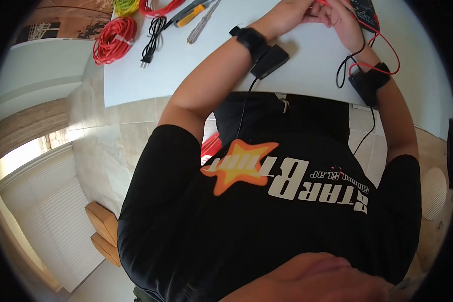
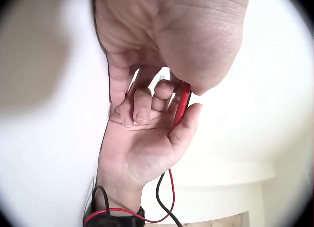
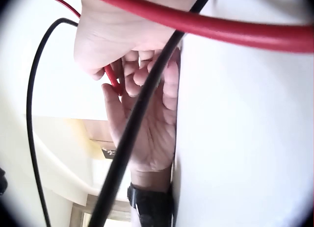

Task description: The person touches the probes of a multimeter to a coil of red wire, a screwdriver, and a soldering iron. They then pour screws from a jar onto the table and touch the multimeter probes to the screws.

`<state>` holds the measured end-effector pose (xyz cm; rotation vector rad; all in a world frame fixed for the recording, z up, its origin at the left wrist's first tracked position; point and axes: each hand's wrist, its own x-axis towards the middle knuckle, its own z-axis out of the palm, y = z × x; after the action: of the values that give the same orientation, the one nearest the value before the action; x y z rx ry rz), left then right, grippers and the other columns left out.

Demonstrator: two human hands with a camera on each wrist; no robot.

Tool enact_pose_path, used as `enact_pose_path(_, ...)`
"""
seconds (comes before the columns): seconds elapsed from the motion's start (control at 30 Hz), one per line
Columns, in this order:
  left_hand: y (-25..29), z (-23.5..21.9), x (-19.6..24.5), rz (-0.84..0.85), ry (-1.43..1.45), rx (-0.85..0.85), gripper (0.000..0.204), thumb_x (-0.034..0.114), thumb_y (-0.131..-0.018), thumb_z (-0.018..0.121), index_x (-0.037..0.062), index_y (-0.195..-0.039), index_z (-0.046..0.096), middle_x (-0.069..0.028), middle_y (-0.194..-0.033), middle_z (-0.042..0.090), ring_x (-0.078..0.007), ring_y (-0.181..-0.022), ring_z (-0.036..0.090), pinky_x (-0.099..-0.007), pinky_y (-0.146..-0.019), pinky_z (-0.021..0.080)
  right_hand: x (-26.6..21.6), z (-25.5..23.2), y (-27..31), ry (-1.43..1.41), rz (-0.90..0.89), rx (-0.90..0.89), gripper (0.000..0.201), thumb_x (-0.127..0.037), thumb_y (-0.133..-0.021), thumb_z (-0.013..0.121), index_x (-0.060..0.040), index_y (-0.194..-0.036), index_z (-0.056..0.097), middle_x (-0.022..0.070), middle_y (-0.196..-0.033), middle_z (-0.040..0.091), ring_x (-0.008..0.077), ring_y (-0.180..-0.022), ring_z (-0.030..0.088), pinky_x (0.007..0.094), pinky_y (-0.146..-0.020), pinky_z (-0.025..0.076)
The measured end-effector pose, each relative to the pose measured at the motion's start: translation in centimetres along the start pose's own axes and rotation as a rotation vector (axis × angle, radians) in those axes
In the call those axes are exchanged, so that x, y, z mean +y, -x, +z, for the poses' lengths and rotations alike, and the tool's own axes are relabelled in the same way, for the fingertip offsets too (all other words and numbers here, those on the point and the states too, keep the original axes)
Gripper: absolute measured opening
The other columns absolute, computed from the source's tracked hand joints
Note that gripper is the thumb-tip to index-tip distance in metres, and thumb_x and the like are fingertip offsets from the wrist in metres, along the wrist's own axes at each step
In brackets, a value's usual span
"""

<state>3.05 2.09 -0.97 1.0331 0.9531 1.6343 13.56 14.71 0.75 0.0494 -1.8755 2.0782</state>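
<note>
My left hand [image 1: 292, 19] and right hand [image 1: 340, 22] meet over the white table's far part, fingers overlapping. Between them is a slim red test probe [image 2: 182, 107], a dark piece beside it. In the left wrist view, the right thumb and fingers pinch its lower part, while its upper end goes behind the left thumb. Seen from the right wrist, the red probe [image 3: 112, 80] runs from under the right thumb to the left hand's thumb and fingers. The tip is hidden by the fingers. A red lead [image 1: 395, 50] and a black lead [image 1: 341, 65] loop around the right wrist.
A multimeter [image 1: 365, 14] with red edges lies beyond the right hand. On the left of the white table [image 1: 151, 83] are a red wire coil [image 1: 115, 40], yellow-green wire [image 1: 126, 7], a black plug cord [image 1: 153, 40], a screwdriver [image 1: 202, 22] and a yellow-and-grey tool [image 1: 190, 16].
</note>
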Motion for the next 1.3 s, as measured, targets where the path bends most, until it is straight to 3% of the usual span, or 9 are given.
enact_pose_path(0.3,-0.4,-0.9,-0.5,-0.011,-0.007,0.006,0.049,0.044,-0.105,0.027,0.0050,-0.114,0.055,-0.0030,-0.092,0.058,-0.0118,-0.085,0.057,-0.0244,-0.086,0.049,1.2,-0.8,-0.3,-0.148,0.069,0.051,0.023,-0.023,-0.102,0.042,-0.0066,-0.106,0.057,0.0021,-0.085,0.060,0.0074,-0.069,0.055,0.0191,-0.059,0.040)
enact_pose_path(0.4,-1.6,-2.1,-2.7,0.015,0.040,-0.059,0.051,0.047,-0.102,0.037,0.0027,-0.122,0.053,-0.0139,-0.113,0.059,-0.0243,-0.106,0.057,-0.0356,-0.097,0.046,0.7,0.6,-0.2,-0.049,0.009,0.106,0.027,-0.027,-0.100,0.045,-0.0053,-0.112,0.056,0.0085,-0.098,0.062,0.0127,-0.085,0.061,0.0229,-0.072,0.048)
enact_pose_path(0.5,-1.3,-1.4,-2.0,0.087,-0.140,0.126,0.054,0.045,-0.103,0.035,-0.0036,-0.100,0.057,-0.0142,-0.097,0.063,-0.0206,-0.090,0.064,-0.0313,-0.089,0.053,2.5,-2.5,-1.0,-0.098,0.057,0.038,0.031,-0.026,-0.101,0.043,-0.0033,-0.115,0.057,0.0024,-0.089,0.059,0.0082,-0.070,0.049,0.0221,-0.061,0.035)
enact_pose_path(0.57,-0.1,-0.3,-0.7,0.056,-0.144,0.191,0.046,0.042,-0.105,0.032,0.0008,-0.093,0.049,-0.0136,-0.097,0.061,-0.0207,-0.093,0.064,-0.0338,-0.091,0.053,2.1,-2.6,-1.1,-0.098,0.014,-0.005,0.036,-0.028,-0.101,0.042,-0.0004,-0.117,0.058,0.0024,-0.088,0.059,0.0098,-0.073,0.051,0.0247,-0.062,0.040)
enact_pose_path(0.77,-0.1,0.4,0.1,0.037,-0.089,0.085,0.048,0.041,-0.105,0.031,-0.0006,-0.092,0.051,-0.0130,-0.096,0.059,-0.0193,-0.090,0.062,-0.0326,-0.091,0.053,1.4,-1.6,-0.3,-0.173,0.083,0.143,0.027,-0.025,-0.100,0.046,-0.0042,-0.115,0.056,0.0034,-0.084,0.059,0.0102,-0.065,0.054,0.0220,-0.057,0.039)
enact_pose_path(0.87,-0.5,0.2,-0.1,0.017,-0.017,0.094,0.056,0.042,-0.105,0.029,-0.0061,-0.130,0.043,-0.0124,-0.098,0.056,-0.0191,-0.091,0.059,-0.0332,-0.094,0.050,0.3,-1.0,-0.2,-0.156,0.094,0.125,0.024,-0.024,-0.101,0.045,-0.0056,-0.111,0.055,0.0031,-0.080,0.058,0.0096,-0.059,0.051,0.0211,-0.054,0.037)
enact_pose_path(0.9,-0.7,0.0,-0.1,0.012,-0.019,0.094,0.056,0.042,-0.105,0.029,-0.0061,-0.130,0.043,-0.0124,-0.098,0.056,-0.0191,-0.091,0.059,-0.0332,-0.094,0.050,0.3,-0.9,-0.3,-0.161,0.094,0.128,0.024,-0.024,-0.101,0.045,-0.0056,-0.111,0.055,0.0031,-0.080,0.058,0.0096,-0.059,0.051,0.0211,-0.054,0.037)
enact_pose_path(0.97,-0.7,-0.4,-0.1,-0.047,-0.011,0.036,0.062,0.042,-0.105,0.029,-0.0039,-0.147,0.024,-0.0123,-0.102,0.055,-0.0201,-0.092,0.059,-0.0332,-0.093,0.050,0.5,-0.8,-0.1,-0.117,0.096,0.126,0.023,-0.026,-0.101,0.044,-0.0068,-0.108,0.054,0.0019,-0.077,0.056,0.0085,-0.059,0.050,0.0208,-0.053,0.035)
enact_pose_path(1.3,-0.4,1.0,0.9,-0.070,0.018,0.087,0.056,0.042,-0.106,0.024,-0.0046,-0.129,0.046,-0.0115,-0.103,0.058,-0.0228,-0.097,0.059,-0.0377,-0.095,0.048,-1.6,0.2,0.7,-0.098,0.112,0.202,0.016,-0.021,-0.097,0.055,-0.0066,-0.104,0.054,-0.0006,-0.076,0.054,0.0048,-0.064,0.049,0.0198,-0.054,0.037)
